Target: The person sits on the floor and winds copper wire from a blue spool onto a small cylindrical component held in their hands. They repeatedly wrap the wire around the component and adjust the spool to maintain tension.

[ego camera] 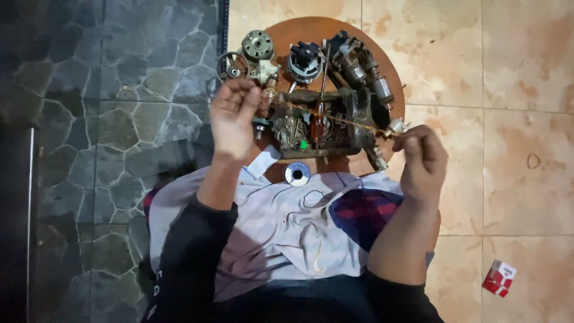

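My left hand (232, 116) and my right hand (422, 160) pinch the two ends of a thin copper-coloured wire (326, 115), stretched taut between them. The wire runs across a small round wooden table (311, 29) crowded with old motor parts: a dark metal block (320, 122) in the middle, wound armatures (366, 69) at the right, a round motor housing (305, 61) and a grey geared disc (258, 44) at the back. A small white part (396, 126) sits just beside my right fingertips. Near the table's front edge lies a spool of solder (297, 174).
A pale cloth (281, 227) covers my lap below the table. Dark stone paving (89, 119) lies to the left, beige floor tiles (508, 90) to the right. A small red and white box (498, 278) rests on the tiles at lower right.
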